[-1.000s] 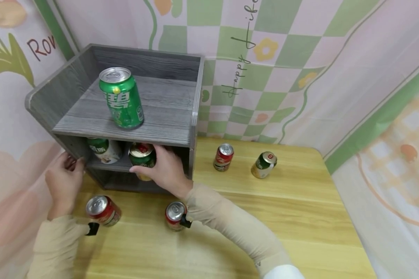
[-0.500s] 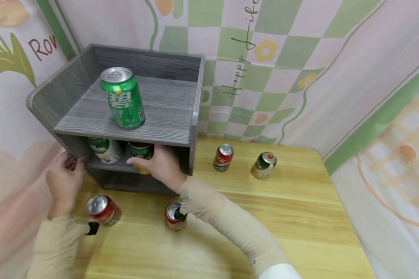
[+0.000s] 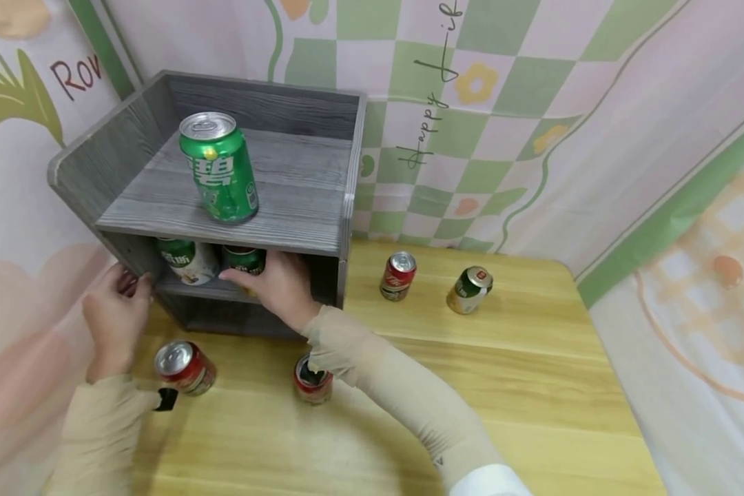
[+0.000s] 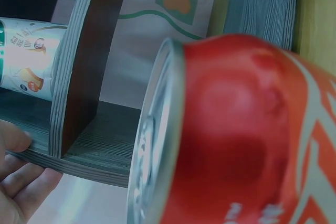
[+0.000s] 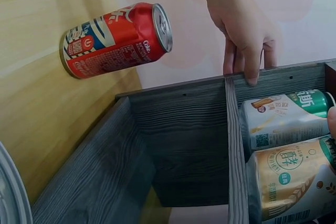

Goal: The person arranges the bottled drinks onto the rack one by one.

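Observation:
In the head view my right hand (image 3: 285,289) holds a green-and-gold drink can (image 3: 245,260) in the middle compartment of the grey wooden shelf unit (image 3: 285,238). The right wrist view shows this gold can (image 5: 286,179) standing on the compartment floor, with a thumb (image 5: 332,121) at its upper part. Beside it stands a white-and-green drink can (image 3: 189,260). My left hand (image 3: 116,317) grips the unit's left side edge, its thumb on the front and its fingers outside. A red Coke can (image 3: 186,368) stands on the table near the left wrist.
A green soda can (image 3: 220,169) stands on the unit's top. Another red can (image 3: 313,386) is under the right forearm, partly hidden. Farther right on the wooden table (image 3: 521,386) stand a red can (image 3: 399,277) and a green-and-white can (image 3: 469,291). Patterned cloth (image 3: 434,138) hangs behind.
My right hand has moved left and deeper into the middle compartment with the gold can, whose top has gone under the upper board. The left hand keeps its grip on the side edge.

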{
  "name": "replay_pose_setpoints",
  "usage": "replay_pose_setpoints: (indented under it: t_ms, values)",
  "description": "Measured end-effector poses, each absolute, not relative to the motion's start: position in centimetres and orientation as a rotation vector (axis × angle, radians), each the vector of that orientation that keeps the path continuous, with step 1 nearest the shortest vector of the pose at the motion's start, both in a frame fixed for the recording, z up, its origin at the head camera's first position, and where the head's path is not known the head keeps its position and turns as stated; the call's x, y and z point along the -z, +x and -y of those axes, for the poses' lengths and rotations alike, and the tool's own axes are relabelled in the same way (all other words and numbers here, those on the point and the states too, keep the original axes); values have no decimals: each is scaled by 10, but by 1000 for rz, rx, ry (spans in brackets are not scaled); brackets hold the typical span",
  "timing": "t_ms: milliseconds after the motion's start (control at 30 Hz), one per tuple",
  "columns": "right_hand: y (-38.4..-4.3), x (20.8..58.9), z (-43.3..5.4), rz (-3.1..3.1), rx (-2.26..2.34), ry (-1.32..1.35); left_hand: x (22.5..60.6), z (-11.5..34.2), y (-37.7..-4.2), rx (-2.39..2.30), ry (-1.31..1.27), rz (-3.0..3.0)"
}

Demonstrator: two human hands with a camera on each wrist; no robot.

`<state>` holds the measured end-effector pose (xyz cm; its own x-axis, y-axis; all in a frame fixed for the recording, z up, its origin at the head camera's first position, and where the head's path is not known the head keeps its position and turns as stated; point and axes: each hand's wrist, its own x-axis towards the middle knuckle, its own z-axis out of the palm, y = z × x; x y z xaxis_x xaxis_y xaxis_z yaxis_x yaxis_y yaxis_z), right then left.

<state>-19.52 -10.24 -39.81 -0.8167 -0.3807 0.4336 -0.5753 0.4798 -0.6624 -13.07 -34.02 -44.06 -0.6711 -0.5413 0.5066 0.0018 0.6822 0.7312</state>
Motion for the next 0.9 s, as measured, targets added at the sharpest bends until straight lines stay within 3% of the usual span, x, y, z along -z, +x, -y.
replay_pose_setpoints:
  t_ms: [300, 900]
  values:
    - [-199, 401, 107, 2513, -1211, 778, 440, 340, -130, 952, 418, 2149]
    - [-201, 398, 97, 2588, -1346, 966, 441, 343, -131, 951, 399, 2154]
